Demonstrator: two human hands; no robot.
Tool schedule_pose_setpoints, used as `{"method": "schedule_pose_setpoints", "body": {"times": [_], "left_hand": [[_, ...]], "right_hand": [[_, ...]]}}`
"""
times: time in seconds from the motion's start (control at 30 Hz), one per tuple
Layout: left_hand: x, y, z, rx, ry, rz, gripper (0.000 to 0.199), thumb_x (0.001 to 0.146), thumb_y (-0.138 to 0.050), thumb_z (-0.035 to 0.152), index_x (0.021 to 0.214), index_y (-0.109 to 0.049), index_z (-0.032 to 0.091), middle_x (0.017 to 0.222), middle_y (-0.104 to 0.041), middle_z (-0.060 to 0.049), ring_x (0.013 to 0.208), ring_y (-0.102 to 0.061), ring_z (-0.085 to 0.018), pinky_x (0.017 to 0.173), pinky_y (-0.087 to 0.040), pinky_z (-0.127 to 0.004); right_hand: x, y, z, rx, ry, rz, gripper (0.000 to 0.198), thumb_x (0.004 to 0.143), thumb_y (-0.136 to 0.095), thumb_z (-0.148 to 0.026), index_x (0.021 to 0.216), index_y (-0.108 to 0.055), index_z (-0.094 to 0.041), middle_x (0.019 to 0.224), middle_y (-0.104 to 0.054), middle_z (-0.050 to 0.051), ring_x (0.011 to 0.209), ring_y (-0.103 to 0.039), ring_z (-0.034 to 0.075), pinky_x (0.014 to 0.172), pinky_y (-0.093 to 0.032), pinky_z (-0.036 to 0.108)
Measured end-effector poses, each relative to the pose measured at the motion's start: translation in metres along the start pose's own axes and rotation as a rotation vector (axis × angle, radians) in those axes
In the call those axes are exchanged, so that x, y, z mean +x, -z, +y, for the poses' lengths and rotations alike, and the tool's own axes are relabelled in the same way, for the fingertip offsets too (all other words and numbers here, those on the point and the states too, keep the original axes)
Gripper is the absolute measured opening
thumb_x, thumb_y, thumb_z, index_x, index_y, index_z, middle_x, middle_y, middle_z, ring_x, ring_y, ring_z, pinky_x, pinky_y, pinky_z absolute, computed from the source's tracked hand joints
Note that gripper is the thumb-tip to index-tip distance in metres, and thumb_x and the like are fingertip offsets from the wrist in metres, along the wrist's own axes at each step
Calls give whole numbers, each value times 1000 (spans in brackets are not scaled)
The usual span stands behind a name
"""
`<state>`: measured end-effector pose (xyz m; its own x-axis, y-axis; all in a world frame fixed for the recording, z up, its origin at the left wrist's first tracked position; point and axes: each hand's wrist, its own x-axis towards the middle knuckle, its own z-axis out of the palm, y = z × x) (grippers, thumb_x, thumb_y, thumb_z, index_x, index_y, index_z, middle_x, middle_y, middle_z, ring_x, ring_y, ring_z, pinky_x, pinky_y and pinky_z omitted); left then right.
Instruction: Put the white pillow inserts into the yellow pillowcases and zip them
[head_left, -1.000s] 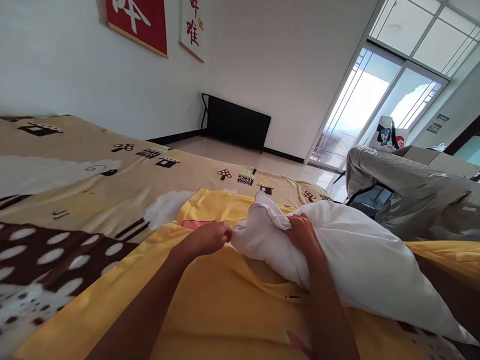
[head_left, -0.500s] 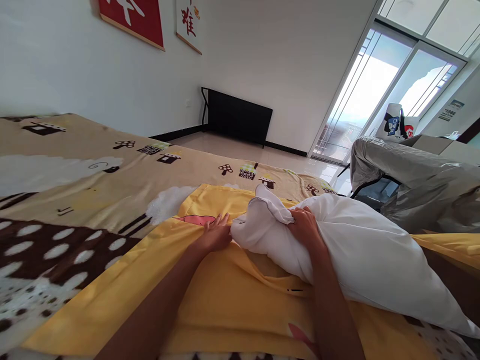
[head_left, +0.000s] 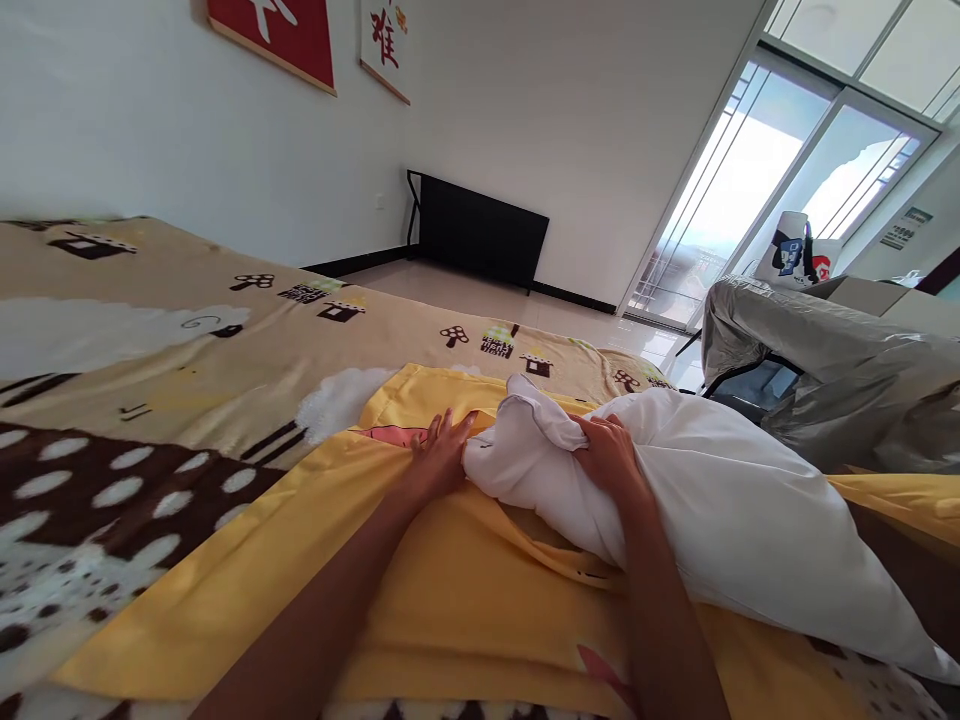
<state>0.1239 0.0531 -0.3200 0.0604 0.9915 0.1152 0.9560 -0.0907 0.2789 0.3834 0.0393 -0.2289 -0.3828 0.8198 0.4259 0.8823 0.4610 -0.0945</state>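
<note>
A yellow pillowcase (head_left: 480,610) with pink printed patches lies spread over the bed. The narrow end of a white pillow (head_left: 742,510) lies bunched on it, partly within the loose folds of its opening. My left hand (head_left: 436,462) is at the pillowcase beside the pillow's tip, its fingers curled over the raised yellow cloth; the thumb is hidden. Wrapped round the bunched white fabric, my right hand (head_left: 611,460) grips the pillow near its end. The rest of the pillow stretches away to the lower right.
A patterned beige and brown blanket (head_left: 172,370) covers the bed. Beyond it, a black panel (head_left: 480,228) leans by the wall. Grey plastic sheeting (head_left: 847,350) covers furniture on the right, near a glass sliding door (head_left: 735,190). Wall scrolls (head_left: 386,50) hang at the upper left.
My left hand's fingers have lifted and curled, raising the yellow cloth near the pillow's tip. My right hand keeps its grip almost in place. The view has shifted slightly.
</note>
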Motion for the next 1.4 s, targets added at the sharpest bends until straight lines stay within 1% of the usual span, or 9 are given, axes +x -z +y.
{"method": "schedule_pose_setpoints", "body": {"times": [0.13, 0.37, 0.57, 0.83, 0.97, 1.07, 1.2, 1.3, 1.4], "left_hand": [[1, 2, -3, 14, -52, -11, 67, 77, -46, 12, 142, -34, 22, 151, -19, -21, 138, -19, -39, 99, -27, -63], [1, 14, -4, 34, -140, -25, 59, 71, -48, 4, 127, -49, 23, 151, -24, -16, 140, -22, -28, 103, -31, -52], [-12, 31, 4, 129, -119, -52, 41, 70, -46, 1, 102, -66, 18, 150, -26, -17, 139, -18, -39, 101, -21, -65], [-24, 43, 18, 266, -50, -149, 46, 80, -41, 5, 117, -62, 20, 152, -23, -15, 141, -11, -37, 107, -14, -62], [-22, 51, 19, 189, 0, -101, 50, 87, -34, 13, 135, -45, 21, 151, -24, -18, 139, -21, -36, 103, -22, -61], [-18, 52, 17, 78, -8, -68, 48, 89, -35, 27, 137, -39, 23, 145, -33, -18, 129, -34, -35, 99, -27, -59], [-15, 54, 16, 20, -80, 54, 52, 84, -43, 28, 135, -40, 22, 124, -47, -15, 113, -43, -31, 94, -35, -47], [-17, 60, 18, -45, -147, 152, 57, 78, -51, 26, 134, -41, 21, 107, -48, -12, 102, -47, -27, 88, -39, -38], [-19, 69, 22, -90, -184, 190, 54, 76, -51, 21, 130, -44, 20, 103, -47, -10, 96, -49, -25, 82, -42, -33]], "right_hand": [[-1, 1, -2, -10, 6, 2, 41, 78, -53, -16, 116, -64, -26, 86, -71, 5, 81, -61, 20, 76, -35, 30], [-1, 2, -3, -5, 12, 6, 42, 78, -53, -15, 117, -64, -26, 91, -71, 5, 84, -62, 20, 78, -35, 31], [-1, 2, -3, -4, 13, -1, 42, 78, -52, -14, 116, -65, -27, 93, -71, 5, 86, -62, 20, 79, -35, 31], [-3, 10, -11, -43, 0, -56, 45, 80, -51, -14, 122, -61, -28, 94, -71, 5, 88, -61, 19, 80, -33, 30], [-5, 16, -23, -77, 4, -151, 52, 79, -50, -12, 126, -57, -31, 100, -71, 3, 92, -61, 17, 81, -32, 29], [-9, 20, -36, -92, 45, -223, 58, 76, -48, -8, 126, -56, -35, 101, -71, 2, 94, -61, 17, 82, -31, 30], [-13, 23, -50, -138, 69, -307, 58, 78, -46, -8, 128, -55, -35, 96, -72, 4, 90, -62, 18, 81, -30, 31], [-13, 25, -56, -164, 80, -347, 56, 79, -45, -9, 127, -56, -35, 96, -72, 4, 89, -62, 18, 79, -31, 31], [-12, 24, -57, -182, 75, -366, 55, 79, -45, -9, 127, -56, -34, 96, -72, 5, 88, -62, 18, 78, -31, 31]]}}
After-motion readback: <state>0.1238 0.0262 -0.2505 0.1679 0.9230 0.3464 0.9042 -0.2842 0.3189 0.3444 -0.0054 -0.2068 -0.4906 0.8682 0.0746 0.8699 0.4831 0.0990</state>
